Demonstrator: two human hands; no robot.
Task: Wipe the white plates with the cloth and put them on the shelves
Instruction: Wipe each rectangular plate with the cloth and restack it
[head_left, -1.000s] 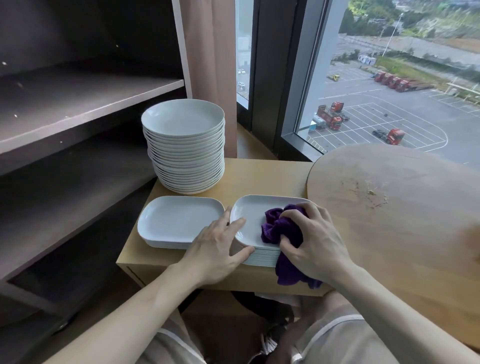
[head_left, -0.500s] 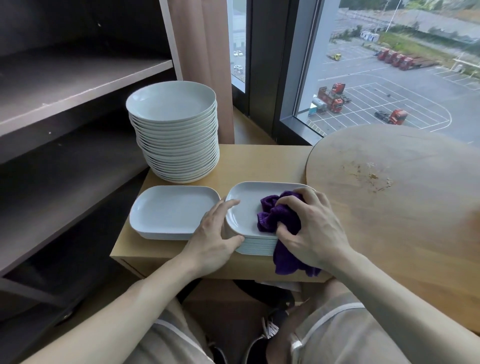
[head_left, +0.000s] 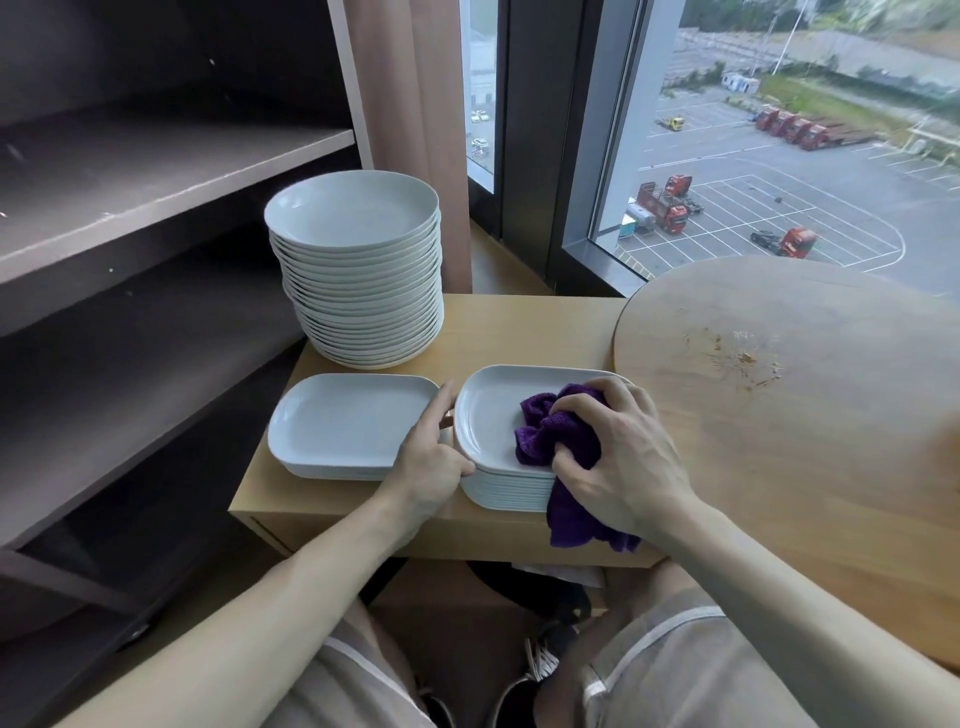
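Wiping the top plate (head_left: 488, 415) of the rectangular stack (head_left: 506, 491) at the small table's (head_left: 519, 332) front edge, the right hand (head_left: 618, 457) clutches the purple cloth (head_left: 550, 436) in curled fingers; the left hand (head_left: 426, 467) grips that plate's left rim. No plate shows on the shelves (head_left: 156, 171): most work likely remains.

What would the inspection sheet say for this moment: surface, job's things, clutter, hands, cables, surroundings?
Surface: small wooden table, with a round wooden top at its right.
Job's things: tall round plate stack; low rectangular stack; taller rectangular stack with the purple cloth on its top plate; dark shelves show no plates.
Clutter: crumbs or stains on the round wooden top.
Hands: left hand grips the taller rectangular stack's near left corner; right hand grips the purple cloth, pressing it on the plate.
Cables: nothing seen.
Surroundings: window over a car park; curtain behind the tall round plate stack.
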